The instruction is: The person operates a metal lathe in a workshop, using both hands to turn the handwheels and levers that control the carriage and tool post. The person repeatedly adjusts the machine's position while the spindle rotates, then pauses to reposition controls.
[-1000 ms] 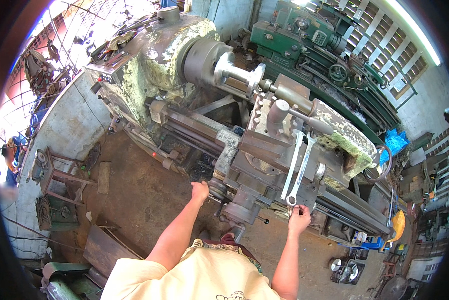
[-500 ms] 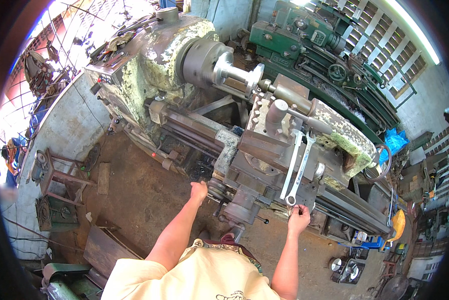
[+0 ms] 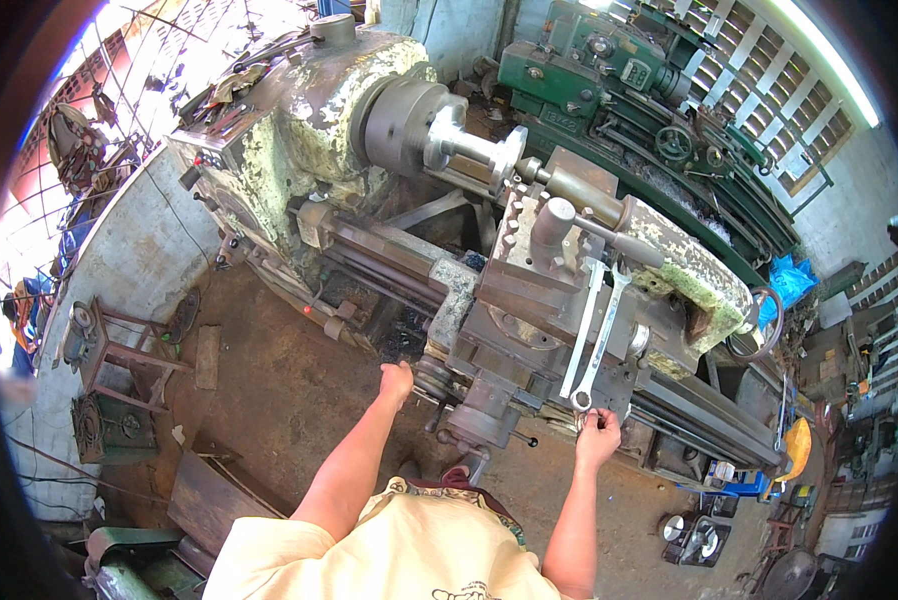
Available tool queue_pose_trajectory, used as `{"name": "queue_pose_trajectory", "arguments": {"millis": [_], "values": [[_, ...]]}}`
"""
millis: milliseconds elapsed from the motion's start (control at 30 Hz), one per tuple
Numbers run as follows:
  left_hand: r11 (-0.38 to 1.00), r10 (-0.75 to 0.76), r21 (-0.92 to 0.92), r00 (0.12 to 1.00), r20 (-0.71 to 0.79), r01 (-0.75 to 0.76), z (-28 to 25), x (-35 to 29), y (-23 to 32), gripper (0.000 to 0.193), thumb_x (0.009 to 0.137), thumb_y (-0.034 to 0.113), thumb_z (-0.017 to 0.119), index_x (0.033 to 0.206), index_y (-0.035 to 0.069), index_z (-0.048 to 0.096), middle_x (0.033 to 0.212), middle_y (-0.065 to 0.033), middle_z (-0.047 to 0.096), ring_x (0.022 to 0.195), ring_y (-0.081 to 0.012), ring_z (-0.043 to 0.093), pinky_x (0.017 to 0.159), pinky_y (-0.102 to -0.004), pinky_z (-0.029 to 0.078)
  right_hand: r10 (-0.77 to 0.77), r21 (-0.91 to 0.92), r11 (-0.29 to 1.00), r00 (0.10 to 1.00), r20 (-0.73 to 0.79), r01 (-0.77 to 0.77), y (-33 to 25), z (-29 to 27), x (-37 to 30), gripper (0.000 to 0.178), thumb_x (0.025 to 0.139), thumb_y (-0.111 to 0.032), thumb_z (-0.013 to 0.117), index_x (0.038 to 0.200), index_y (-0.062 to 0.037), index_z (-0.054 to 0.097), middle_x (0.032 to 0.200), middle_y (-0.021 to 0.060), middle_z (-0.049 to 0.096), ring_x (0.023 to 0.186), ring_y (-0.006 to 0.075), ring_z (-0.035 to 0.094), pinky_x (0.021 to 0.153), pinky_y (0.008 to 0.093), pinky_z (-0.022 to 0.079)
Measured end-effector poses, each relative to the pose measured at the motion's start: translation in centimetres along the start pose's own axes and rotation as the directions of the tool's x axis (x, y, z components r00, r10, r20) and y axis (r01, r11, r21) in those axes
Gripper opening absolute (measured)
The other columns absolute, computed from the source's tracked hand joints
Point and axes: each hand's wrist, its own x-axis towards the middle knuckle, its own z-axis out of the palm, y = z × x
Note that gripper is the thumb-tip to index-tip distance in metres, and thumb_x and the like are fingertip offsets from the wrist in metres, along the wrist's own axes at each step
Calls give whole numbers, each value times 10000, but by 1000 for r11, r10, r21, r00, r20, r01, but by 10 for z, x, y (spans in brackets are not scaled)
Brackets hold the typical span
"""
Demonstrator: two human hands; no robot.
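My left hand is closed at the handwheel on the front of the lathe carriage, apparently around its handle. Farther right, my right hand has its fingers pinched together just below the ring end of a combination wrench. What they grip is too small to make out. A second wrench lies alongside on the slide, near the tool post. Beyond them, a shiny flanged metal workpiece sits between the grey chuck and the tailstock. The chuck's surface looks smeared, as if spinning.
A green lathe stands behind, by the wall. On the left are a wooden stand and a low wall with wire mesh above. A blue plastic bag is beyond the tailstock handwheel. At lower right, a dark tray rests on the floor.
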Motion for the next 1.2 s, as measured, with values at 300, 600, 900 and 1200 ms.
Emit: {"name": "queue_pose_trajectory", "arguments": {"millis": [300,600,900,1200], "values": [[996,-50,-76,997,54,54,-3,1,2,570,999,361,435,1289,-113,306,724,-159,600,521,-246,555,452,-390,414,0,-7,1000,1000,2,0,1,0,0,116,849,-123,697,869,-13,663,635,43,593,568,148,528,579,328,451],[994,-56,-93,995,78,63,-5,0,2,650,1002,372,424,1398,-101,218,699,-131,581,478,-209,515,424,-374,384,9,-20,1000,1000,18,-9,0,-2,0,118,852,-126,694,872,-13,666,658,57,632,586,147,563,584,324,462],[987,-71,-140,993,90,83,-7,0,4,448,998,362,433,1202,-33,378,657,-103,519,472,-172,448,420,-354,339,-26,-7,1000,1000,4,26,4,0,1,132,850,-139,698,882,-13,673,655,64,629,589,161,567,589,337,467],[972,-61,-218,993,100,82,-8,4,1,328,973,312,417,893,2,488,619,-95,491,440,-168,392,407,-349,304,-23,-46,999,1000,16,24,-1,-4,0,148,851,-152,701,899,-13,682,668,80,645,598,180,582,605,350,477]]}}
